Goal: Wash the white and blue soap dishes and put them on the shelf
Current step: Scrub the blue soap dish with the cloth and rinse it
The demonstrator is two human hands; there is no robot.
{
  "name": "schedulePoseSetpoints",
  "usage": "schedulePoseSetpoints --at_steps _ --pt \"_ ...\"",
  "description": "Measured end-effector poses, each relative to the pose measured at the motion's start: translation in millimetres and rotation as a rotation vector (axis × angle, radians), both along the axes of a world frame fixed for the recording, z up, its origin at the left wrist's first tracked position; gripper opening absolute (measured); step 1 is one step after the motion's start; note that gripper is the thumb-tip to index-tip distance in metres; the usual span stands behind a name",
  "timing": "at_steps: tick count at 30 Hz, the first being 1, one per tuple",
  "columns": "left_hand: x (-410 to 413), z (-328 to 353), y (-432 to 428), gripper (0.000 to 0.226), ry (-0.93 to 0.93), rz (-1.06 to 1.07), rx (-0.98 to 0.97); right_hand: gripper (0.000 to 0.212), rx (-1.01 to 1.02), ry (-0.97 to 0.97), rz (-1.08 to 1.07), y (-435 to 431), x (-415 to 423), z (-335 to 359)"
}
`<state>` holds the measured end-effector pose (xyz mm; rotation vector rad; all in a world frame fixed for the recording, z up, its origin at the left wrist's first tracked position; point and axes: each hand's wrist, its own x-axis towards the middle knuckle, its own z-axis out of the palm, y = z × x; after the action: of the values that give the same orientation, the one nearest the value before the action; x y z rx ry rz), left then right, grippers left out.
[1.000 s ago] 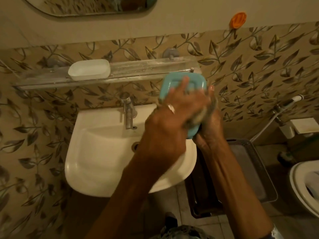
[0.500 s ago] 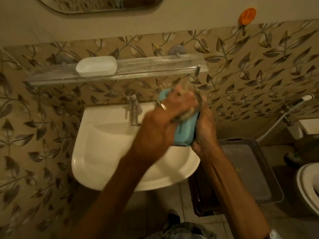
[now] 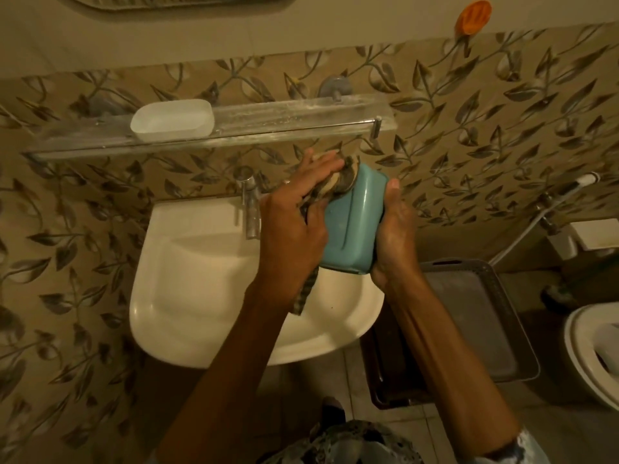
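The blue soap dish is held on edge above the right side of the white sink. My right hand grips its right side, thumb up along the edge. My left hand presses a patterned cloth against the dish's top left corner; a strip of the cloth hangs down below the hand. The white soap dish stands upright on the glass shelf on the wall, left of centre.
A chrome tap rises at the back of the sink, just left of my left hand. A dark plastic tray sits low to the right of the sink. A toilet shows at the right edge. An orange hook is on the wall.
The blue dish came down from near the shelf to sink height and turned so its outer side faces me. My left hand with the cloth moved to its upper corner.
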<state>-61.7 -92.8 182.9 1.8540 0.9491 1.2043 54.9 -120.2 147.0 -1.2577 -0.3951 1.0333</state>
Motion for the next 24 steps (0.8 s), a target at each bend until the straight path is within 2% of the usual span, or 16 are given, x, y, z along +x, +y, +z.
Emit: schedulePoseSetpoints --at_steps 6,10,15,18,22,24 --pt "-14.4 -31.9 -40.1 0.044 0.095 -0.099 0.079 0.042 0.009 -0.091 -0.067 10.4 14.5 1.7" --pt "-14.6 -32.2 -35.3 0.044 0.179 -0.144 0.177 0.045 -0.007 -0.054 -0.015 10.0 2.4 -6.7" --pt "-9.6 -10.5 7.7 0.044 0.133 -0.095 0.038 0.045 -0.03 0.009 0.006 13.1 -6.9 -9.8" --pt "-20.5 -19.0 -3.6 0.044 0.146 -0.081 0.001 0.045 -0.007 0.059 -0.04 19.4 0.1 -5.0" --pt "-25.2 -29.2 -40.0 0.04 0.211 -0.112 0.198 0.054 -0.033 0.082 -0.073 18.1 4.2 -6.7" --pt "-13.1 -20.4 -42.6 0.037 0.255 -0.151 0.256 0.055 -0.003 0.059 -0.021 15.8 0.8 -10.7"
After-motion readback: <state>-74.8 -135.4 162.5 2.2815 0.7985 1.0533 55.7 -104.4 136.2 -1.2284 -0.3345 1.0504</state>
